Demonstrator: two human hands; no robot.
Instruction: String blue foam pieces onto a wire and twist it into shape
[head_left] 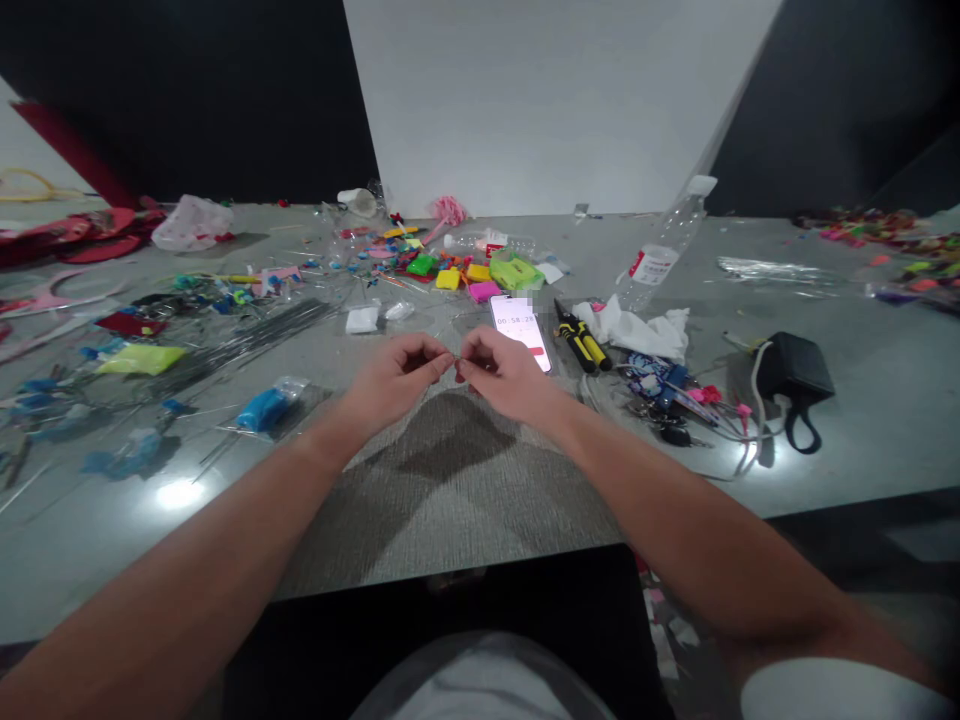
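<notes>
My left hand (397, 375) and my right hand (501, 372) meet over the middle of the grey table (465, 480), fingertips almost touching. Both are closed in a pinch on one tiny item between them, too small to name; a speck of red shows at the right fingertips. Just beyond my right hand lies a phone (521, 330) with a timer on its screen. Yellow-handled pliers (581, 343) lie to the right of the phone.
Coloured blocks (480, 275) and small craft pieces litter the table's far middle. Thin metal wires (255, 335) and blue packets (262, 408) lie at left. A clear water bottle (664, 250), white tissue (637, 328) and a black pouch (795, 370) sit at right.
</notes>
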